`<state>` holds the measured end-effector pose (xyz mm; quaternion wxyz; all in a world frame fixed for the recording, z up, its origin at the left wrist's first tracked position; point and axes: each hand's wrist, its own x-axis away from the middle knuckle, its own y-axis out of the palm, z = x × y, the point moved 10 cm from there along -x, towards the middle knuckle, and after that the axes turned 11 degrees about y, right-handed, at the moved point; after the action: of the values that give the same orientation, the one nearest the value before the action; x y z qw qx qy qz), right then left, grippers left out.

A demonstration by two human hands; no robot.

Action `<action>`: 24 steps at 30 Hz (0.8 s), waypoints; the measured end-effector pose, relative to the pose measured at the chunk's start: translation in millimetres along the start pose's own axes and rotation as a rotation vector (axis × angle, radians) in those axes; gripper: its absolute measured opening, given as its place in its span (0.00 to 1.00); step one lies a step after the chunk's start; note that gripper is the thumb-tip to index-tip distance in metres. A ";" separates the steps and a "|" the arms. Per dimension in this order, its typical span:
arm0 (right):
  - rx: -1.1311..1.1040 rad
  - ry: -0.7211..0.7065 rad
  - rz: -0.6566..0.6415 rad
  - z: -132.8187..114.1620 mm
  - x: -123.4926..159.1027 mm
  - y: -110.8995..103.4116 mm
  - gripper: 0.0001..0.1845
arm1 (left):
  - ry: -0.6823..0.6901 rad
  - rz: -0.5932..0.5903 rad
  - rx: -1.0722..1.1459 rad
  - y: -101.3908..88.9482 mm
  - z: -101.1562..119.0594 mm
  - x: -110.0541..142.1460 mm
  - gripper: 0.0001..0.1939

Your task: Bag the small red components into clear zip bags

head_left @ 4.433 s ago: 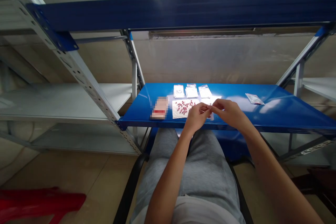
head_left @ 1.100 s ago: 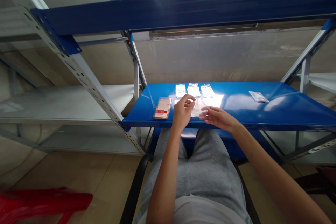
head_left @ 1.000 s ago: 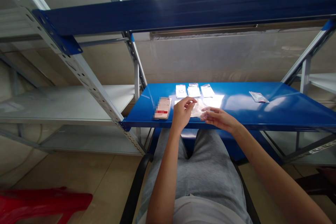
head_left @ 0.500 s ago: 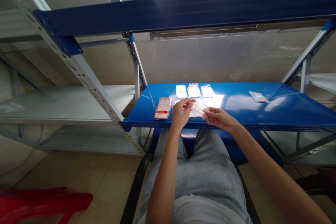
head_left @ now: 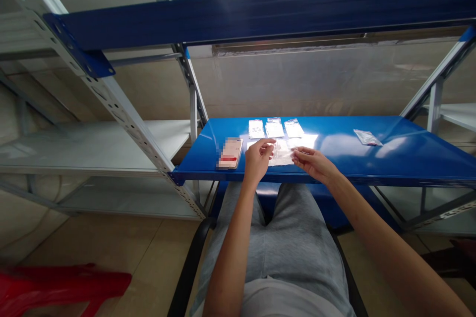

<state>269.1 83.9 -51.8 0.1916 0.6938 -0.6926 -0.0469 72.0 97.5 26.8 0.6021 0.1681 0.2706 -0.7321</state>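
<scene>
Clear plastic bag [head_left: 281, 153] pinched at opposite edges by the half-closed left hand [head_left: 257, 160] and right hand [head_left: 312, 164].

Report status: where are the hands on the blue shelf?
Left hand, right hand at edges of clear plastic bag, on shelf. Blurred flat item beside left hand.

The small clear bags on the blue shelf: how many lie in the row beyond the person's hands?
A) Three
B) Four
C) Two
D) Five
A. Three small clear bags lie side by side on the blue steel shelf, beyond the left hand and right hand.
</scene>
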 end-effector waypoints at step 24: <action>1.759 -0.473 0.056 -101.2 -53.5 77.2 0.10 | 0.018 -0.441 -0.693 38.7 -82.3 -57.3 0.10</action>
<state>227.8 159.2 56.4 -0.5526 0.5448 -0.5166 0.3618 115.6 187.1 -13.6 0.4493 -0.1002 0.5361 -0.7076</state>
